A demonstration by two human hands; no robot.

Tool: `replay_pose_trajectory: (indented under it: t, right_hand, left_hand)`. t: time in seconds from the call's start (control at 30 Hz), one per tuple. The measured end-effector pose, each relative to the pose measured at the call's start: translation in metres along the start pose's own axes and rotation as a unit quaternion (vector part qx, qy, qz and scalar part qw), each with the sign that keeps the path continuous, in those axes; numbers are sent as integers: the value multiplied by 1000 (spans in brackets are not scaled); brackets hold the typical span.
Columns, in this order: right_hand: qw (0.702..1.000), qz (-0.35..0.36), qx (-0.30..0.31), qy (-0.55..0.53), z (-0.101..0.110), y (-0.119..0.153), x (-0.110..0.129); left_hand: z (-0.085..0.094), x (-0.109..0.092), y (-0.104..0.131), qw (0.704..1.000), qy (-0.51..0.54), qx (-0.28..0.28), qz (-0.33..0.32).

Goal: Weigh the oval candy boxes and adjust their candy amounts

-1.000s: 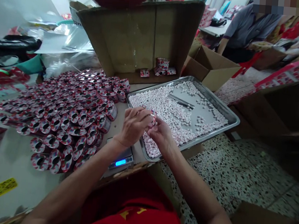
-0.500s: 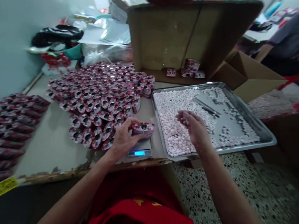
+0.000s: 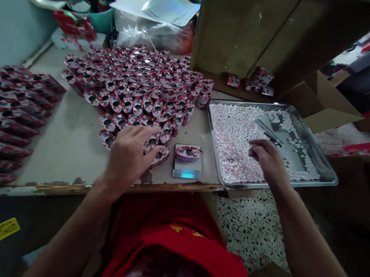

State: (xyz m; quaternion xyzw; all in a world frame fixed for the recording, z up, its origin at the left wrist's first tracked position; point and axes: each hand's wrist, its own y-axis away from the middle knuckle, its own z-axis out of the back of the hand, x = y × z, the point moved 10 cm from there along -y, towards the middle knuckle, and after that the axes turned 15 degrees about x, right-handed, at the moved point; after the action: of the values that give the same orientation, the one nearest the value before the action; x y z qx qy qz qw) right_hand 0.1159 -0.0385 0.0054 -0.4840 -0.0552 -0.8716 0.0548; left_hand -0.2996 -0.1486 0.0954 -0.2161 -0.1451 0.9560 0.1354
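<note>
A small red-and-white printed pouch [image 3: 188, 152] with a hole in its top sits on a little digital scale [image 3: 177, 165] with a lit blue display. To its left, my left hand [image 3: 129, 151] is over the front pouches of a large standing group [image 3: 137, 92]; its thumb and fingers are apart around one of them, with no firm grip visible. My right hand [image 3: 268, 160] hovers over a metal tray [image 3: 325, 166] spread with small white pellets [image 3: 236, 138]. Its fingers are curled together, and what is between them is hidden.
More pouches [image 3: 4, 128] lie in rows at the left. A metal strip [image 3: 270, 132] rests in the tray. Behind stands a big cardboard box [image 3: 241, 36] with a few pouches inside; an open carton [image 3: 322, 100] is at the right, near another person's arm [image 3: 340, 77].
My left hand has let go of the pouch on the scale and moved left to the standing pouches. My right hand stays over the tray, fingers more curled. The view has tilted down.
</note>
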Motion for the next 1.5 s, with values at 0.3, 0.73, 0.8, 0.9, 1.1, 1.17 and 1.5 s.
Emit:
replay_pose_trajectory:
  t: [0.3, 0.73, 0.8, 0.9, 1.1, 1.17, 1.5]
  right_hand:
    - [866, -55, 325, 375, -54, -19, 25]
    - [950, 20, 302, 72, -110, -12, 123]
    - [951, 48, 295, 75, -119, -9, 140]
    - [948, 79, 299, 72, -130, -5, 158]
    - [945, 136, 258, 147, -108, -9, 164]
    - [943, 135, 209, 220, -88, -14, 149]
    - [951, -34, 128, -279, -114, 15, 39]
  left_hand:
    - [40, 18, 25, 995, 11, -81, 53]
    - [-2, -5, 13, 999, -24, 25, 38]
    - [-5, -4, 13, 998, -30, 29, 45]
    - [-8, -4, 12, 997, -36, 38, 49]
    - [-24, -9, 4, 997, -40, 60, 42]
    - [-40, -13, -3, 996, -32, 82, 32]
    - [-106, -49, -43, 986, 91, 113, -85]
